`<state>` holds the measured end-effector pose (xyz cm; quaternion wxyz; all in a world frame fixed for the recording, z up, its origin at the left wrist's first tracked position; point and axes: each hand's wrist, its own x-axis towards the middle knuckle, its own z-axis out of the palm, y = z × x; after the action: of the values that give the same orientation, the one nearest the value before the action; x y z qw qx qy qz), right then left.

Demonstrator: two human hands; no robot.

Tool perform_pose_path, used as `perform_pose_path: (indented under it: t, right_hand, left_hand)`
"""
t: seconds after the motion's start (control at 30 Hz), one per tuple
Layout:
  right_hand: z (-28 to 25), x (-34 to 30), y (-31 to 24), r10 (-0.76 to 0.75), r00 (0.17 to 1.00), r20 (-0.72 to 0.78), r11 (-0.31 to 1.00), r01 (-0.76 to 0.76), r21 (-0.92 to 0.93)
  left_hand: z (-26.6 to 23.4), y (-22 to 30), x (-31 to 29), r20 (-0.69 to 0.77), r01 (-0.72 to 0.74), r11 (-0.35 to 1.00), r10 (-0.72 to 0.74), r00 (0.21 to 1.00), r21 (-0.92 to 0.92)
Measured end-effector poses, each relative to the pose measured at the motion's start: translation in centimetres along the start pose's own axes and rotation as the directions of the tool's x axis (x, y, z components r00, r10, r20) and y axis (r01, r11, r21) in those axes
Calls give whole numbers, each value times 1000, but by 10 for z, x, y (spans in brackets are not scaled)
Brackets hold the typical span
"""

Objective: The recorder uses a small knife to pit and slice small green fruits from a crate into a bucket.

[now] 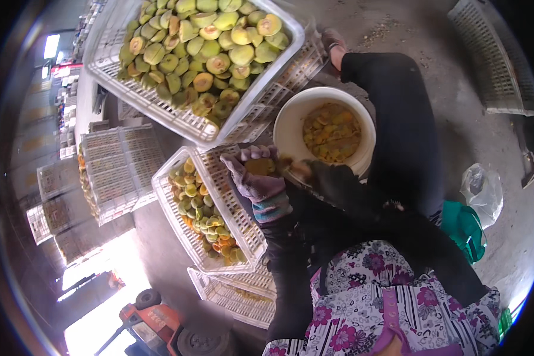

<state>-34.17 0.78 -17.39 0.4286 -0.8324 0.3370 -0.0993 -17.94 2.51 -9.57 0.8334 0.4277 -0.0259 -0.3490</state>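
Note:
My left hand (260,185), in a pinkish-grey glove with a teal cuff, is closed around a yellow-green piece of fruit (261,167). To its right, my right hand (333,183), dark and smeared by motion, is close to the near rim of a white bucket (283,121). Something brownish-orange (296,169) blurs between the two hands; I cannot make out what it is. Yellow-orange fruit pieces (332,133) lie in the bucket's bottom. Left of my left hand, a white plastic crate (234,199) holds green and orange halved fruit (204,213), which look like peaches.
A larger crate (210,141) heaped with green fruit halves (202,53) rests on another crate at the far left. More crates (121,169) are stacked further left. A red wheeled machine (154,323) stands lower left. At right are a clear plastic bag (482,193) and a green item (461,228).

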Motion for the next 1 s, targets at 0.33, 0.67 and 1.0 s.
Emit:
perform_pose_path:
  t: [0.33, 0.67, 1.0]
  right_hand:
    - [-38, -5, 3, 353, 934, 62, 892, -356, 279]
    - [-28, -3, -4, 323, 946, -3, 920, -313, 236]
    - [-42, 6, -18, 329, 931, -158, 882, -243, 404]
  left_hand:
    - [-122, 109, 21, 116, -259, 198, 537, 836, 945]
    - [19, 98, 132, 695, -400, -659, 265, 668, 636]
    - [14, 59, 216, 639, -187, -942, 36, 768, 279]
